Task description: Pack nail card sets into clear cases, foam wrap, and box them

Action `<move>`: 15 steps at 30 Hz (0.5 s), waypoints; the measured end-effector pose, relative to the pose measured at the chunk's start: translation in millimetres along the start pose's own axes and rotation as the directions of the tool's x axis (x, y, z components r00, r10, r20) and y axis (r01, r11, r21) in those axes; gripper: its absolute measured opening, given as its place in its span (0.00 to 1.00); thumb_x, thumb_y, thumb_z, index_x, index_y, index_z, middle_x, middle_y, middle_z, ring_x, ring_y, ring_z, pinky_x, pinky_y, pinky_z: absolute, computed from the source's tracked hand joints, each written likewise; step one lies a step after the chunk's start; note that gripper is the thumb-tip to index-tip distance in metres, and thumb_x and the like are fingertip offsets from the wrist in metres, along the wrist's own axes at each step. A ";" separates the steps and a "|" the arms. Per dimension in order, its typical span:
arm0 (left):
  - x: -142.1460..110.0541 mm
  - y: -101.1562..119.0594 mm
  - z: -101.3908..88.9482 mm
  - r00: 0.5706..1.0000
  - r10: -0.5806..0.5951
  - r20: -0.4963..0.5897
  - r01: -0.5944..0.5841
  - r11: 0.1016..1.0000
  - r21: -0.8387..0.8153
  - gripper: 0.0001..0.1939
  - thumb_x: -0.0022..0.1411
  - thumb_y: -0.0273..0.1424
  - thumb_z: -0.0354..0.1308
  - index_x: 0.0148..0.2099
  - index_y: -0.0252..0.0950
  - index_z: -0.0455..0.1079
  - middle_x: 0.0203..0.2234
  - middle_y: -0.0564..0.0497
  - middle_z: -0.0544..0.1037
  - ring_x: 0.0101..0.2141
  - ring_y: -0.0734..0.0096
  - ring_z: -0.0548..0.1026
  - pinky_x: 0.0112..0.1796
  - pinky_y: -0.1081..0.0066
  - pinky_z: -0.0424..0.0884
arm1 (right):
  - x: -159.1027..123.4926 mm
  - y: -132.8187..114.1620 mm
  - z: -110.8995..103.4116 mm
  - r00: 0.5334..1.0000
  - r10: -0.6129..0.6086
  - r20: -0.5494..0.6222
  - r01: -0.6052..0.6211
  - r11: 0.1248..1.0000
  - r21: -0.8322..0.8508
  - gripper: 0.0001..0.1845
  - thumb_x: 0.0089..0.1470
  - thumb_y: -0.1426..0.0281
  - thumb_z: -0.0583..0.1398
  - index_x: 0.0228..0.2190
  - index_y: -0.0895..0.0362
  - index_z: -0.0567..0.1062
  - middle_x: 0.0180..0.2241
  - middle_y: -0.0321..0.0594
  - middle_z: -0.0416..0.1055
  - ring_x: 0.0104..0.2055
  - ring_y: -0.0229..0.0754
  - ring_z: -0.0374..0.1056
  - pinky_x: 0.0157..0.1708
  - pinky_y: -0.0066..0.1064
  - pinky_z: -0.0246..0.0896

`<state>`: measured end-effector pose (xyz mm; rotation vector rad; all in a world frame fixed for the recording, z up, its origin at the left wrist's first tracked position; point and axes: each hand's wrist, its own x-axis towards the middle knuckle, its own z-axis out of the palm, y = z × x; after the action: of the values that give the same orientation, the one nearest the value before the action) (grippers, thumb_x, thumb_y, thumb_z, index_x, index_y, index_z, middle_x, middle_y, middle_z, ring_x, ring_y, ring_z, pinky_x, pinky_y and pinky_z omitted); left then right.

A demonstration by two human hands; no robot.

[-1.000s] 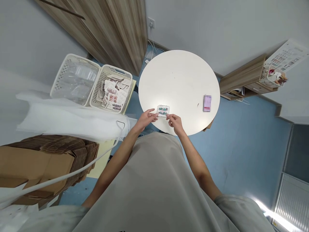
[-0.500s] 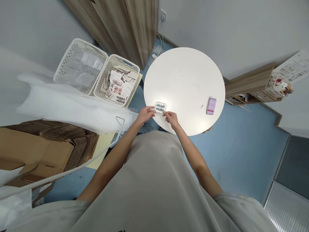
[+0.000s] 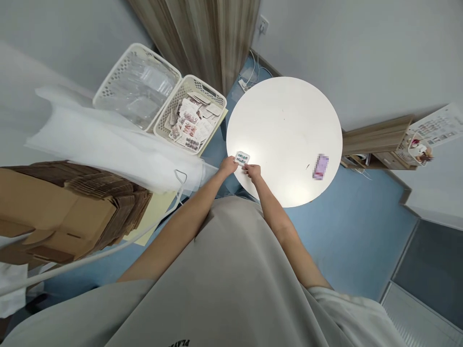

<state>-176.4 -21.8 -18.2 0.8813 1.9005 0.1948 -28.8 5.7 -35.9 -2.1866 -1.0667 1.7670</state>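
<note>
L hand (image 3: 227, 166) and R hand (image 3: 252, 170), fingers nearly closed, pinch a small, white, rectangular case (image 3: 242, 164) w/ two rows of green pieces (image 3: 242, 156) at its 8 and 5 o'clock edges, resp. Case: approx. 8 o'clock on round, white surface (image 3: 285, 130).

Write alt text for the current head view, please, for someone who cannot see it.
A person's left hand and right hand hold a small pack with green pieces at the near left edge of a round white table. A pixelated purple object lies farther right; white baskets stand at left.
</note>
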 end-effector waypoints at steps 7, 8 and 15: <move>-47.1 -24.1 -29.1 0.967 0.253 -0.009 -0.253 0.962 -0.104 0.22 0.72 0.35 0.60 0.65 0.37 0.74 0.62 0.40 0.80 0.54 0.54 0.83 0.56 0.62 0.77 | -40.8 -15.3 -18.0 0.976 -0.204 0.077 0.216 0.951 -0.220 0.12 0.63 0.63 0.65 0.32 0.59 0.82 0.39 0.44 0.85 0.23 0.33 0.71 0.23 0.24 0.60; -60.2 -34.4 -35.9 0.952 0.302 -0.054 -0.307 0.940 -0.151 0.22 0.73 0.35 0.59 0.66 0.38 0.73 0.62 0.42 0.81 0.52 0.56 0.83 0.55 0.62 0.78 | -51.1 -19.8 -18.7 0.960 -0.250 0.124 0.272 0.937 -0.217 0.12 0.62 0.62 0.66 0.34 0.59 0.82 0.41 0.44 0.85 0.24 0.33 0.71 0.24 0.25 0.61; -126.1 -125.6 -76.6 0.870 0.085 -0.486 -0.231 0.941 -0.248 0.19 0.75 0.37 0.53 0.61 0.39 0.74 0.58 0.42 0.80 0.51 0.56 0.83 0.55 0.58 0.80 | -109.4 -68.1 23.2 0.780 -0.481 0.401 0.595 0.769 -0.235 0.22 0.61 0.52 0.66 0.45 0.56 0.84 0.40 0.41 0.84 0.26 0.37 0.73 0.30 0.30 0.70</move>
<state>-271.5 -176.6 49.3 0.8311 2.1597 0.8461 -86.1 -16.1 79.9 -1.4863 -1.9922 1.7626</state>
